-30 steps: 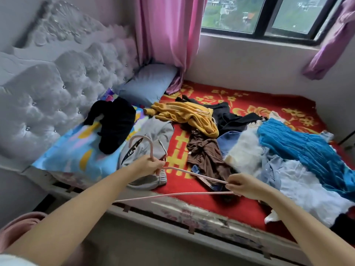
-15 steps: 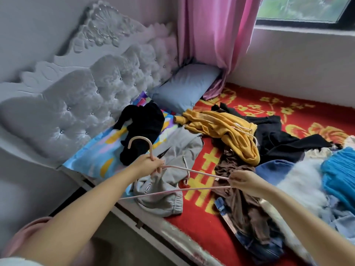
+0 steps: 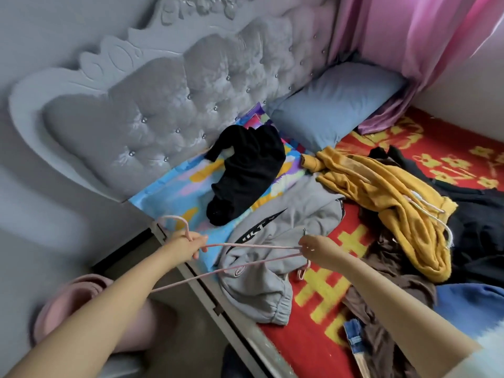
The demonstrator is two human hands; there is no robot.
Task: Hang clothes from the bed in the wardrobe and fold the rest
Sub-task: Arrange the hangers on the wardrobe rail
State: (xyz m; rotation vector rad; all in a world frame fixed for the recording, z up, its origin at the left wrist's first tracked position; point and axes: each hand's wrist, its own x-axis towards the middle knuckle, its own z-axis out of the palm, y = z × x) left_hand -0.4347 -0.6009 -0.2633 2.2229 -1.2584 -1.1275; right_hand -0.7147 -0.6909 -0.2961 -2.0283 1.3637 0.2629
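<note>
Where cropped, hanger end unseen.

Both forearms are reaching forward from the lower frame. Left hand is gripping the hanger neck; right hand is pinching its far end.

We see the bed with red cover; grey sweatshirt at centre, yellow hoodie toward 3 o'clock.

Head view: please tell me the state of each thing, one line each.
Pink hanger: bare, held at neck and end.
Left hand: grips the neck.
Right hand: pinches the end.
Grey garment: crumpled, unfolded.
Yellow hoodie: heaped, unfolded.
Black garment: crumpled on the colourful pillow.
</note>
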